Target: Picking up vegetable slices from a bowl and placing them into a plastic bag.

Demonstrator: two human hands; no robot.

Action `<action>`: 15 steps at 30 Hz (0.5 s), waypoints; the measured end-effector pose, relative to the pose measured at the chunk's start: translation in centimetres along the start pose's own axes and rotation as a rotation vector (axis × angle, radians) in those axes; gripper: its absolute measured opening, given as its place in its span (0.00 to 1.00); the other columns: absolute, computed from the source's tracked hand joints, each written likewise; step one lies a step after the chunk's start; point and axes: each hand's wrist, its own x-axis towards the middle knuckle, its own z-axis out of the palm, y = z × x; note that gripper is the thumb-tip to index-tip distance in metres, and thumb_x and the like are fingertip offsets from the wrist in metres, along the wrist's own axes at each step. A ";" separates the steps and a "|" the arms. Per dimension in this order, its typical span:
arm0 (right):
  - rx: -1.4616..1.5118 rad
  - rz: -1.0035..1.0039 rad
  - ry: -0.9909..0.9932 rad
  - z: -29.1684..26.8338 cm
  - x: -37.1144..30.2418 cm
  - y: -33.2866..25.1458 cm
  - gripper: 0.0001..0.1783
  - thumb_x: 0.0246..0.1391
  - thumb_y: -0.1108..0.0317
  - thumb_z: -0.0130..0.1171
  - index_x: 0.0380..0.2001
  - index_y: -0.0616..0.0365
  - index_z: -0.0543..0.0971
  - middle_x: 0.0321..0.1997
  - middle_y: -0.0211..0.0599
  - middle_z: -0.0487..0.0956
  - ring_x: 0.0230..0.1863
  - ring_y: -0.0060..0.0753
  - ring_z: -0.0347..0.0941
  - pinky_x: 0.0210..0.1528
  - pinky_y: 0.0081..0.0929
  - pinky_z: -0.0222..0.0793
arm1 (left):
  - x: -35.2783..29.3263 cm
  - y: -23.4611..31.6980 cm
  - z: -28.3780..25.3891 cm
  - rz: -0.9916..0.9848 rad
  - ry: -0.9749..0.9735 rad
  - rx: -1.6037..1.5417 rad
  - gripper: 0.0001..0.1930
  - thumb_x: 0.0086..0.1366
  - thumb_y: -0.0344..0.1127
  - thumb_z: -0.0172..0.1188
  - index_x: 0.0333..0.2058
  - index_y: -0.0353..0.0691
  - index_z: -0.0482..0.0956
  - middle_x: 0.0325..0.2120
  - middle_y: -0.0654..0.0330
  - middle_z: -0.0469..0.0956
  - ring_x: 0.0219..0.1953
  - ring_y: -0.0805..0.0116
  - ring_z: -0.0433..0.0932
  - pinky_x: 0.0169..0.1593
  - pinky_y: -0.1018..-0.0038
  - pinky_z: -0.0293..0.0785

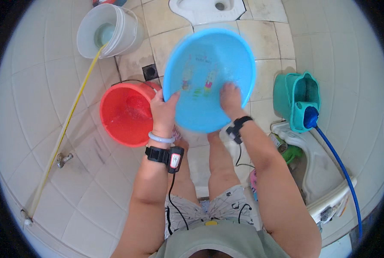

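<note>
At the far left, a thin yellow hose (pixel 69 114) is seen running up the tiled wall from a small metal tap (pixel 64 158) into a large white plastic bucket (pixel 125 32) that stands on the beige tiled floor (pixel 166 21). Below that bucket, a round red plastic bucket (pixel 121 114) holding some water is set on the floor, just beside a dark square floor drain (pixel 150 72). The left hand (pixel 164 112) is clenched on the near left rim of a round, shallow light-blue plastic basin (pixel 209 77) with coloured cartoon figures printed inside; a pale bangle and a black wrist strap with a small device are worn on that forearm. The basin is held tilted above the floor in the middle of the view, partly over the red bucket's right edge and in front of a white squat toilet pan (pixel 200 10) at the top. The right hand (pixel 231 99) is laid inside the basin near its lower right rim, fingers pressed against the wet inner surface; a firm grip cannot be told there. Further right, a teal plastic mop bucket (pixel 286 96) with a wringer is stood on the floor, and a blue mop handle (pixel 342 167) is seen rising from it toward the lower right, beside a white moulded plastic piece (pixel 321 172).
</note>
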 end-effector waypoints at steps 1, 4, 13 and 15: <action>0.027 0.093 -0.270 1.1 -0.2 -2.3 0.13 0.51 0.65 0.54 0.37 0.60 0.79 0.46 0.47 0.76 0.48 0.49 0.73 0.44 0.43 0.71 | 0.0 -0.2 0.0 -0.001 -0.002 -0.002 0.08 0.59 0.29 0.61 0.35 0.31 0.79 0.26 0.67 0.77 0.27 0.82 0.71 0.31 0.81 0.69; 0.363 -0.249 -0.517 -1.4 -0.8 -11.1 0.11 0.52 0.71 0.48 0.35 0.62 0.78 0.40 0.52 0.78 0.41 0.50 0.77 0.41 0.46 0.73 | -1.1 -1.4 -2.1 -0.064 -0.025 0.112 0.10 0.58 0.30 0.63 0.37 0.31 0.80 0.29 0.65 0.78 0.30 0.79 0.73 0.35 0.79 0.70; 0.802 -0.088 -0.159 -1.2 9.8 -3.3 0.19 0.56 0.58 0.50 0.38 0.63 0.79 0.40 0.52 0.80 0.41 0.47 0.77 0.45 0.40 0.72 | -3.9 -3.9 -5.4 -0.244 -0.061 -0.061 0.06 0.60 0.32 0.63 0.32 0.34 0.79 0.26 0.67 0.77 0.28 0.82 0.71 0.32 0.81 0.69; 0.854 0.216 -0.411 1.3 7.7 -0.6 0.19 0.55 0.58 0.49 0.41 0.58 0.80 0.42 0.52 0.80 0.44 0.49 0.77 0.49 0.40 0.70 | -3.8 -5.2 -6.3 -0.250 -0.016 -0.154 0.07 0.61 0.31 0.62 0.33 0.34 0.78 0.28 0.65 0.78 0.29 0.81 0.73 0.33 0.81 0.70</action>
